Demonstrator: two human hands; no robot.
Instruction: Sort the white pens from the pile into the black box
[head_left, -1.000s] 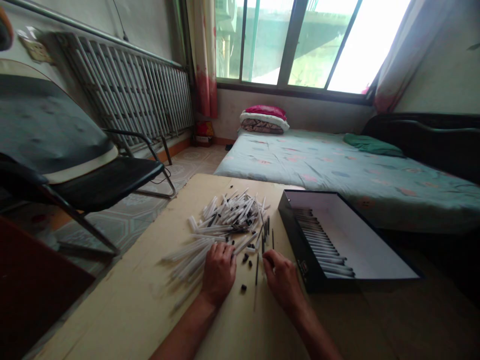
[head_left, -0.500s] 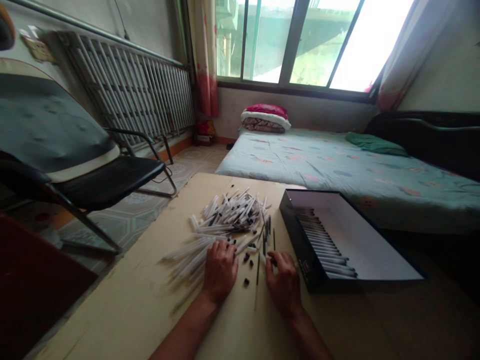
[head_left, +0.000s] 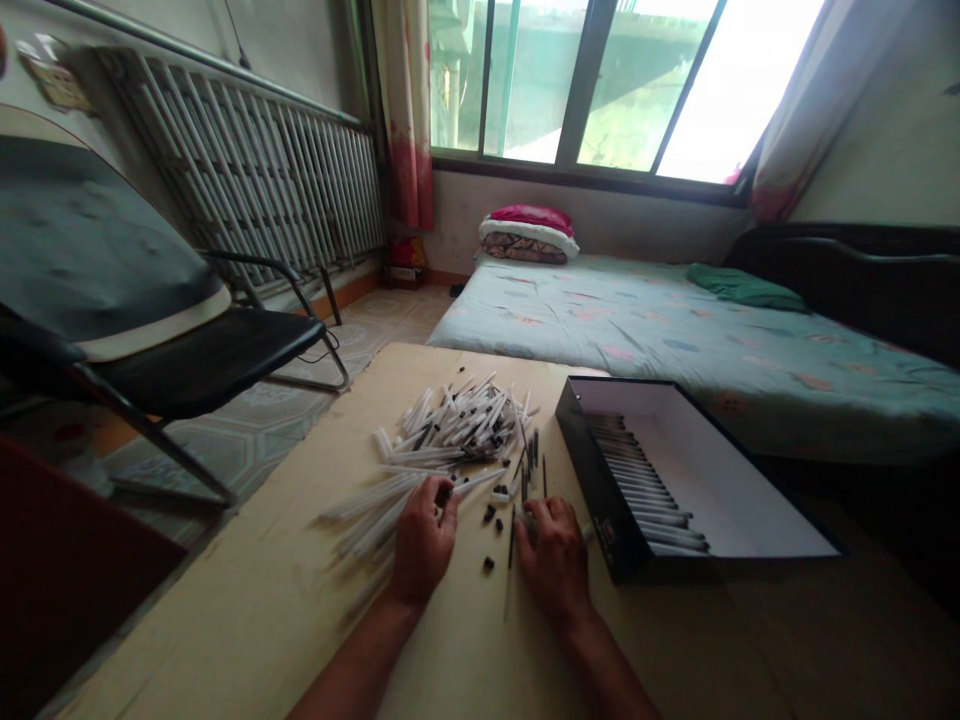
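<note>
A heap of white pen barrels (head_left: 457, 430) with black tips lies on the pale wooden table (head_left: 285, 610). More clear tubes (head_left: 367, 510) spread to the left of my hands. My left hand (head_left: 421, 540) rests at the heap's near edge, fingers curled on a small black piece. My right hand (head_left: 551, 555) lies beside thin black refills (head_left: 531, 462), fingers closed round a white pen barrel whose end sticks out to the right. Small black caps (head_left: 489, 515) are scattered between the hands.
A black box (head_left: 592, 480) with a white inside holds a row of finished pens (head_left: 645, 495) to the right of my hands. A black chair (head_left: 187, 360) stands left of the table. A bed (head_left: 675, 340) lies behind, under a window.
My left hand has drawn back a little and curled its fingers at the heap's edge. My right hand has shifted slightly left and now holds a white barrel.
</note>
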